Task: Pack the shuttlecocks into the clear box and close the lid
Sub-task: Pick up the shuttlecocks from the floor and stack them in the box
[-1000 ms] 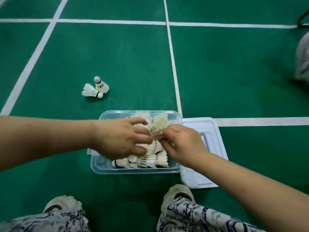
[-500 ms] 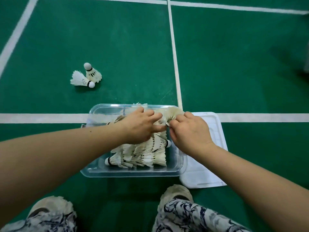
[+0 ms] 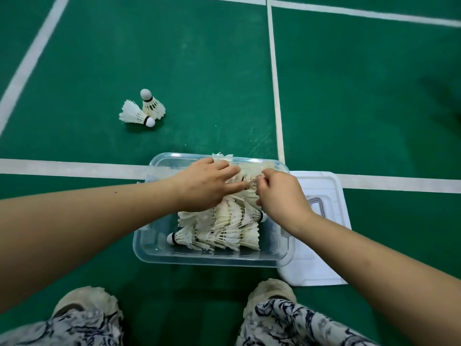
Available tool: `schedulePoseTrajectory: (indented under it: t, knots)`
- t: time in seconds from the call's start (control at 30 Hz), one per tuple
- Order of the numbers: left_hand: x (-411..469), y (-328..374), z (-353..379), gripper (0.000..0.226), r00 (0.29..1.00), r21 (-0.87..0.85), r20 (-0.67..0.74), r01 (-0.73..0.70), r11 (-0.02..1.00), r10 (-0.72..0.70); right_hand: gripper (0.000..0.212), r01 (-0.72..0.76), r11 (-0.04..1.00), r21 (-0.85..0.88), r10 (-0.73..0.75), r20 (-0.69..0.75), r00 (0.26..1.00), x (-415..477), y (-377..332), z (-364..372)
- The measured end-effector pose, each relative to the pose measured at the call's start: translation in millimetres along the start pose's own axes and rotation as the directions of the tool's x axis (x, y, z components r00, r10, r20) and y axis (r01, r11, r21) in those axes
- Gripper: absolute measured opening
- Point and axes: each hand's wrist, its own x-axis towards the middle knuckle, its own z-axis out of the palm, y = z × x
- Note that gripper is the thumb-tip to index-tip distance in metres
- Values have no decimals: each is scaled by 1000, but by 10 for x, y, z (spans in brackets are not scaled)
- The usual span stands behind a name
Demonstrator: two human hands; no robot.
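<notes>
Fingers of the left hand spread over packed shuttlecocks in the clear box. Right hand pinches a shuttlecock. Lid lies right.

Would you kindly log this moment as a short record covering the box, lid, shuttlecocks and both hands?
box: clear box, open, on the green court floor
contents: packed shuttlecocks lying in rows
lid: white lid, off, flat beside the box's right side
outside: two loose shuttlecocks, touching, beyond the box's left corner
left hand: left hand, fingers spread on the packed ones
right hand: right hand, pinches a single shuttlecock
pending: two to pack, lid to close
</notes>
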Motion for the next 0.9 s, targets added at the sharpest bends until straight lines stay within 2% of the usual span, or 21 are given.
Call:
schedulePoseTrajectory:
  t: [0.07, 0.13, 0.2, 0.3, 0.4, 0.53, 0.6, 0.67, 0.77, 0.9]
  knots:
    - [-37, 3, -25, 54, 1000, -29, 26, 13, 999, -12, 26, -157, 963, 219, 143, 79, 987, 22, -42, 30]
    - [-70, 6, -22, 57, 998, -39, 64, 19, 999, -17, 25, -309, 887, 343, 253, 198, 947, 31, -66, 71]
    - [-95, 1, 8, 61, 997, -61, 71, 34, 998, -29, 23, -375, 859, 349, 292, 267, 918, 22, -77, 105]
    - [-92, 40, 40, 62, 996, -84, 75, 47, 995, -41, 18, -399, 871, 287, 321, 282, 904, 58, -59, 134]
    - [-70, 137, 102, 62, 994, -110, 100, 45, 993, -34, 35, -453, 854, 256, 386, 272, 882, 47, -54, 137]
    - [-37, 185, 125, 64, 985, -79, 143, 107, 991, -95, 54, -396, 902, 174, 352, 235, 906, -68, -99, 141]
    - [-18, 193, 92, 63, 985, -68, 132, 122, 990, -113, 60, -316, 942, 114, 289, 201, 936, -118, -115, 112]
    - [7, 172, 38, 60, 994, -48, 1, 111, 993, -111, 64, -216, 974, 65, 205, 140, 969, -141, -119, 55]
    - [41, 92, -22, 54, 962, -97, -227, 129, 987, -148, 57, -123, 986, 110, 116, 65, 991, -106, -209, -66]
    - [171, -64, -193, 43, 901, -186, -336, 222, 957, -274, 34, 9, 990, 142, -7, -14, 1000, 167, -371, -228]
